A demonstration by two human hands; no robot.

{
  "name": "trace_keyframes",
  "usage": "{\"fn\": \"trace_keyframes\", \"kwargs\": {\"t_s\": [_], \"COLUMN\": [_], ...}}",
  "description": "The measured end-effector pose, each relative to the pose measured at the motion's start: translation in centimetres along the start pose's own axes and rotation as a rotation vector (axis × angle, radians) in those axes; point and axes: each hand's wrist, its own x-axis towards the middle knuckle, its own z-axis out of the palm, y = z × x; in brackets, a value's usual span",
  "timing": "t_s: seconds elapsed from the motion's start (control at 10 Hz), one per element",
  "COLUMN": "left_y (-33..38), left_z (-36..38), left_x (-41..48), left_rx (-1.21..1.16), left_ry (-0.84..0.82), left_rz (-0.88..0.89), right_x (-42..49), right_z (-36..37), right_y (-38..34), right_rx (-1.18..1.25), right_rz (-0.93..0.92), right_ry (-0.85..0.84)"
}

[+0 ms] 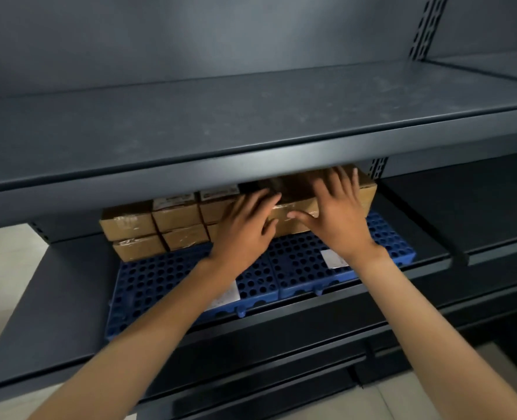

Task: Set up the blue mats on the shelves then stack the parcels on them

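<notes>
Two blue perforated mats lie side by side on the middle shelf: the left mat (pixel 160 277) and the right mat (pixel 299 262). Several brown cardboard parcels (pixel 148 225) stand stacked along the back of the mats. A larger brown parcel (pixel 299 204) sits at the right end of the row. My left hand (pixel 245 228) rests flat against its front with fingers spread. My right hand (pixel 336 210) lies flat on its front and top, fingers spread. Neither hand grips it. The upper shelf hides the tops of the rear parcels.
A dark metal upper shelf (pixel 251 116) overhangs the parcels, its front lip close above my fingers. White labels (pixel 331 257) lie on the mats. Another shelf bay (pixel 463 213) lies to the right. Pale floor tiles (pixel 2 268) show at the left.
</notes>
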Motion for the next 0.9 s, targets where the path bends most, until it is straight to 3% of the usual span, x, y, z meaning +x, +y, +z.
{"fn": "trace_keyframes", "kwargs": {"t_s": [0.2, 0.7, 0.9], "left_y": [2.1, 2.4, 3.6], "left_z": [5.4, 6.9, 4.5], "left_x": [2.8, 2.8, 2.8], "left_rx": [0.224, 0.266, 0.391], "left_ry": [-0.27, -0.234, -0.2], "left_rz": [-0.118, -0.145, -0.054], "right_x": [-1.2, -2.3, -2.9], "right_z": [1.5, 3.5, 1.4], "right_y": [5.0, 7.2, 5.4], "right_rx": [-0.093, 0.14, 0.251], "right_rz": [0.068, -0.013, -0.052], "right_ry": [-0.236, -0.215, -0.184]}}
